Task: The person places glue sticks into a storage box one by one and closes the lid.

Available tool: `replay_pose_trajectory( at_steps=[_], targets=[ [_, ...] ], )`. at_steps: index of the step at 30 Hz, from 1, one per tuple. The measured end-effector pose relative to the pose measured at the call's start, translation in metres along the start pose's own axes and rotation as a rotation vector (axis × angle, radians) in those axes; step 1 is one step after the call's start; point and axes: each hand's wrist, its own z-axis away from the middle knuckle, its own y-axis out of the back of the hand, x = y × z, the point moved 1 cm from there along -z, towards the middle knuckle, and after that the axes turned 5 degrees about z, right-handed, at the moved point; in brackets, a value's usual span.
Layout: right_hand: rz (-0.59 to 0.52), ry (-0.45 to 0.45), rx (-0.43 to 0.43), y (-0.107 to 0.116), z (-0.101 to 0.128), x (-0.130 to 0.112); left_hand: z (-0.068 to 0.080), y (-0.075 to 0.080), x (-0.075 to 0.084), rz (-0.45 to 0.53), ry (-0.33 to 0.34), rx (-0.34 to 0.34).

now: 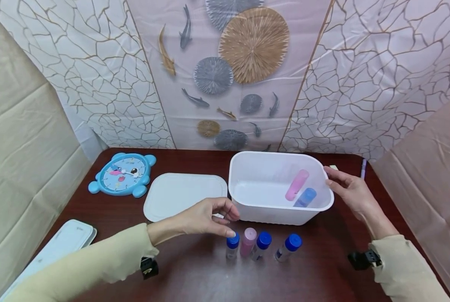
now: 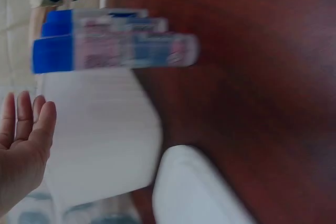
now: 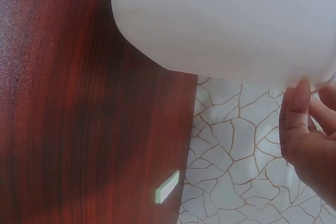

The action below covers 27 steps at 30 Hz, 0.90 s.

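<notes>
A white plastic tub (image 1: 279,209) sits on the dark wooden table (image 1: 194,277), and inside it a pink bottle (image 1: 296,185) and a blue-capped bottle (image 1: 305,197) lean against the right-hand wall. In front of the tub stand four small bottles in a row: a leftmost blue-capped bottle (image 1: 232,245), a pink-capped bottle (image 1: 248,242), a middle blue-capped bottle (image 1: 261,245) and a right blue-capped bottle (image 1: 287,247), which tilts. The left hand (image 1: 206,218) hovers just over the leftmost blue-capped bottle, its fingers loosely curled downward and its thumb tip right at the blue cap; whether it actually touches the cap I cannot tell, and it holds nothing. The left wrist view is blurred but shows that hand's fingers (image 2: 31,124) straight and together, with the bottles beyond. The right hand (image 1: 351,191) rests at the right end of the tub, fingers relaxed and slightly spread, fingertips touching the rim; the right wrist view shows the thumb (image 3: 296,114) against the tub's wall. Left of the tub lies its white lid (image 1: 183,195) flat on the table, and further left a blue toy clock (image 1: 123,174). A white case (image 1: 64,241) lies at the table's near left edge
</notes>
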Motion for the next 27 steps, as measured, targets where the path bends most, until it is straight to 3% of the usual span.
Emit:
replay_pose_trajectory(
  at_steps=[7,16,23,27],
  targets=[
    [-0.008,-0.006,-0.007,0.0,0.0,0.0,0.013,-0.005,-0.025,0.067,-0.014,-0.019],
    [-0.009,-0.003,0.002,0.0,0.001,-0.001,0.013,-0.016,-0.041,0.101,-0.034,-0.031],
    [-0.008,-0.013,-0.002,0.001,0.001,-0.001,0.009,-0.019,-0.046,0.071,-0.057,0.012],
    [-0.001,-0.019,-0.009,0.002,0.001,-0.002,0.008,-0.013,-0.041,0.032,-0.056,0.008]
  ],
)
